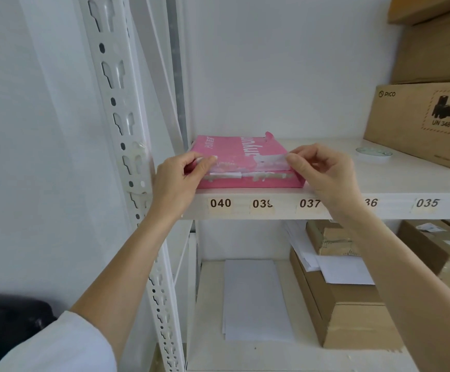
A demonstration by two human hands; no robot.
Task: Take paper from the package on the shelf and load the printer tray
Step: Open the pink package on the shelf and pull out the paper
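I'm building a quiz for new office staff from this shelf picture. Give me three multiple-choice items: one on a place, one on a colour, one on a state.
1. Where does the paper package lie?
A. On the shelf above labels 040 and 039
B. On the lower shelf
C. On top of the PICO box

2. What colour is its wrapper?
A. Blue
B. Pink
C. Brown

3. In what state is the package's near end?
A. Sealed, untouched
B. Torn open, white sheets showing, left hand and right hand at its corners
C. Emptied flat

Answers: 1 A, the labels sit right beneath it; 2 B, the wrapper is plainly pink; 3 B, ragged wrap edges and white sheets show between the fingers.
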